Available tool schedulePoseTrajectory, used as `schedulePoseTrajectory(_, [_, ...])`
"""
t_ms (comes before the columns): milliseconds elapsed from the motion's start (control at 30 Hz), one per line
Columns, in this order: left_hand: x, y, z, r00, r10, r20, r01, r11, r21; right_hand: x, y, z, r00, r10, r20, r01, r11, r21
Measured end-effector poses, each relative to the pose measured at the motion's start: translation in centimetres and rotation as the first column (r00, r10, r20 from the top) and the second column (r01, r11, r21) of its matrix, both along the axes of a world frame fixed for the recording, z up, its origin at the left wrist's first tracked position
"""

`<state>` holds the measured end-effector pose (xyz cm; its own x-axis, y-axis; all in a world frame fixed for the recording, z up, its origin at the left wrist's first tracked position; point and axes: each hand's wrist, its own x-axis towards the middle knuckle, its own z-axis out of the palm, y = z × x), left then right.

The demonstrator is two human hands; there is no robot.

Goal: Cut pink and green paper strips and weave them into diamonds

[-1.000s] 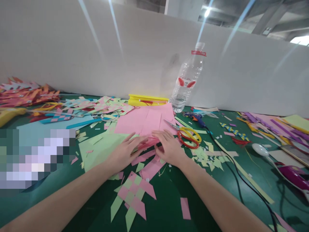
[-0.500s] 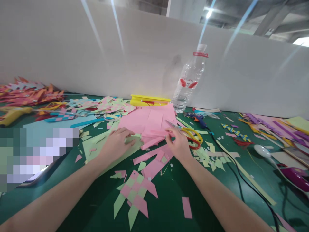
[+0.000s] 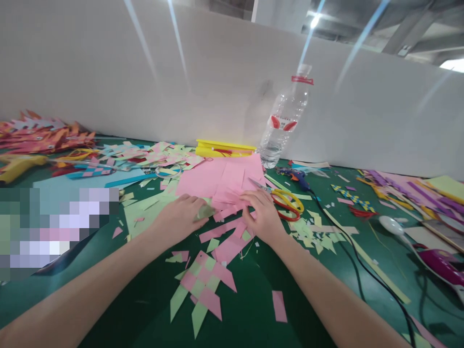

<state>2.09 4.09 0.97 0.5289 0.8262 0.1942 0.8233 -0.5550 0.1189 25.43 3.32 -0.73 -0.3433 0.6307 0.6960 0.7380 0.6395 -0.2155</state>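
My left hand is closed, its fingers curled round a bent piece of light green paper. Beneath that hand spreads a larger light green sheet. My right hand has its fingertips on a narrow pink paper strip, thumb curled below; the exact grip is partly hidden. Behind both hands lie pink sheets. Scissors with yellow and red handles sit just beyond my right hand. Nearer to me lies a woven pink and green paper fish.
A tilted plastic bottle leans on the white partition. A blue glue gun trails a black cord on the right. A yellow glue gun, paper scraps and a purple and white tool lie around.
My left hand has moved slightly right with the green paper. My right hand has shifted a little left, so the two hands are closer together.
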Motion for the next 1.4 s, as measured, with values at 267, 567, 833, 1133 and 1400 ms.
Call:
schedulePoseTrajectory(267, [0.5, -1.1, 1.4, 0.986, 0.144, -0.078, -0.137, 0.987, 0.089, -0.3, -0.2, 0.1, 0.994, 0.074, 0.076, -0.072, 0.997, -0.028])
schedulePoseTrajectory(567, [-0.2, -1.5, 3.1, 0.992, 0.120, -0.042, -0.091, 0.902, 0.423, -0.3, 0.1, -0.3, 0.996, 0.052, 0.075, -0.044, 0.993, -0.105])
schedulePoseTrajectory(833, [-0.8, -1.1, 3.0, 0.985, 0.108, 0.136, -0.166, 0.815, 0.555, -0.3, 0.1, -0.4, 0.986, 0.088, 0.142, -0.053, 0.971, -0.233])
schedulePoseTrajectory(1133, [-0.6, -1.6, 2.6, 0.962, -0.073, 0.263, -0.130, 0.722, 0.679, -1.1, -1.5, 1.1, 0.944, 0.315, 0.093, -0.304, 0.946, -0.117])
schedulePoseTrajectory(1400, [0.7, -2.8, 1.8, 0.962, -0.272, 0.012, 0.090, 0.359, 0.929, -2.2, -2.6, 1.2, 0.915, 0.351, -0.197, -0.385, 0.906, -0.175])
